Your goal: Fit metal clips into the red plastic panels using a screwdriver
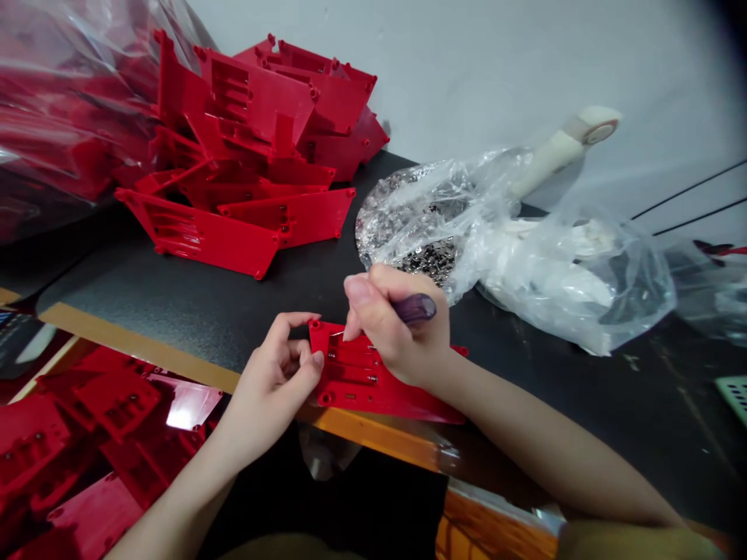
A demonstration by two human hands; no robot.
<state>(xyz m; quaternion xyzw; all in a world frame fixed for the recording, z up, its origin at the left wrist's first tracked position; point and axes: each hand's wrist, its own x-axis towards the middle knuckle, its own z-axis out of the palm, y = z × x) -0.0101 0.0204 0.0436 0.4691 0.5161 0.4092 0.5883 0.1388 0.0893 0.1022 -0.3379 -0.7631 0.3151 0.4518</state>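
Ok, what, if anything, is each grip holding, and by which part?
The right grip holds a purple-handled tool by its handle. The left grip holds a red panel by its left end, at the edge.

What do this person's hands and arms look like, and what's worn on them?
The left hand and right hand are bare, with no gloves, rings or watch visible. Both forearms are uncovered where they show. An olive-coloured sleeve shows at the right arm's lower end; no left sleeve is in view.
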